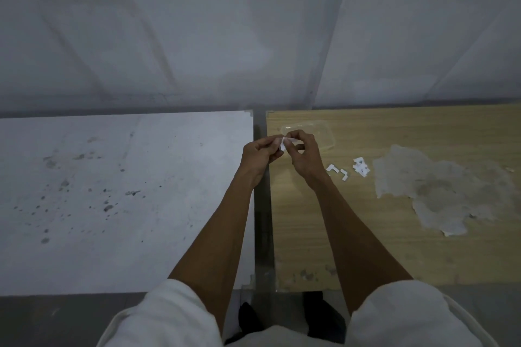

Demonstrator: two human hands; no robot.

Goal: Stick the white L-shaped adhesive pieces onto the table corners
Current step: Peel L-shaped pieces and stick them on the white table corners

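A small white adhesive piece (282, 144) is held in the air between two hands, over the far left corner of a wooden table (366, 234), just beside the narrow gap that parts it from a grey table (127, 191) on the left. The left hand (259, 153) pinches the piece's left edge between thumb and fingertips, its other fingers curled in. The right hand (303, 155) pinches the right edge the same way, fingers bent tight. The two sets of fingertips nearly touch around the piece, and its exact shape is too hidden to make out. Just beyond the right hand, near the wooden table's far edge, sits a clear plastic tray (327, 135), partly covered by the fingers. To the right of the right wrist, loose white L-shaped pieces (332, 168) lie flat on the wood, with a small heap of white scraps (361, 167) just past them. Further right, a large pale patch (439, 191) shows where the wood surface is worn away. The grey table is speckled with dark marks. Both bare forearms run back to white sleeves (169, 315) at the near edge, with dark shoes (248, 318) on the floor below. A grey wall (197, 36) rises behind both tables.
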